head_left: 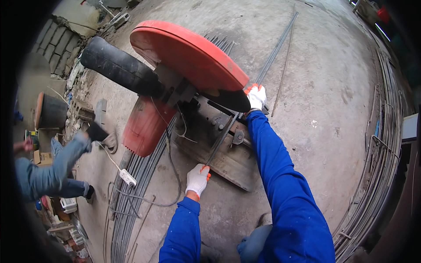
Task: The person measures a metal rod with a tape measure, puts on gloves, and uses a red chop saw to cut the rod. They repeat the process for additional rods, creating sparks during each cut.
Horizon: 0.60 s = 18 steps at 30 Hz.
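Observation:
A cut-off saw with a red blade guard (188, 52), a black handle (123, 65) and a red motor housing (149, 125) stands in front of me. Its dark disc (232, 100) shows below the guard. Across the metal base (232, 164) lies a ribbed steel bar (220, 142). My left hand (197, 179), in a white glove with orange-red fingertips, is closed around its near end. Beyond the disc my right hand (256, 96), gloved alike, grips the bar, its fingers partly hidden. Long steel bars (278, 46) stretch away past it over the floor.
Bundled steel bars (138, 188) lie left of the saw, with a white power strip (128, 177) and cable on them. More long bars (390, 131) run along the right. At the left a person (61, 164) in blue moves, blurred. A thin rod (285, 65) lies on the floor.

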Tool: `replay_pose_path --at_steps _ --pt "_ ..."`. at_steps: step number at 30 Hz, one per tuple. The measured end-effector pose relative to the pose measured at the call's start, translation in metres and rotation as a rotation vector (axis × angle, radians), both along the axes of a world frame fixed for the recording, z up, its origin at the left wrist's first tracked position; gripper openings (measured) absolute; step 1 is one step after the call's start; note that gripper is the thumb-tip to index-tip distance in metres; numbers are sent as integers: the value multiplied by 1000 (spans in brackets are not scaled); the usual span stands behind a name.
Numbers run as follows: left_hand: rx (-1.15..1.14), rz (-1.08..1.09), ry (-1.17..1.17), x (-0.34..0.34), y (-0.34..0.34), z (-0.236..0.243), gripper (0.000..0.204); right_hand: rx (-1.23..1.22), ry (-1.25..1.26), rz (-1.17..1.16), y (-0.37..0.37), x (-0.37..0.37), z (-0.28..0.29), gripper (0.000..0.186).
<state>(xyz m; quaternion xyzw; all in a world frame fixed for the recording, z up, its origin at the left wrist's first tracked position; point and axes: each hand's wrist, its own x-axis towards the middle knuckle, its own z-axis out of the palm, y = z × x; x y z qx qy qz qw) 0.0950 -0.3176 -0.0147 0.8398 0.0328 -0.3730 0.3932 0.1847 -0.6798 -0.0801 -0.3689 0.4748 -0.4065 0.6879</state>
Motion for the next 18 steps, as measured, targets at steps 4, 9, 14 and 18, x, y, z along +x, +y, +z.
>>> replay_pose_path --at_steps 4,9,14,18 --pt "-13 -14 -22 0 0 -1 24 22 -11 14 -1 -1 4 20" --pt "14 -9 -2 0 0 -1 24 4 61 17 1 -1 8 21" --pt "-1 -21 -36 -3 0 0 24 -98 343 68 -8 -12 1 19" --pt "13 -2 -30 -2 1 -1 23 -70 262 112 -54 -66 -27 18"
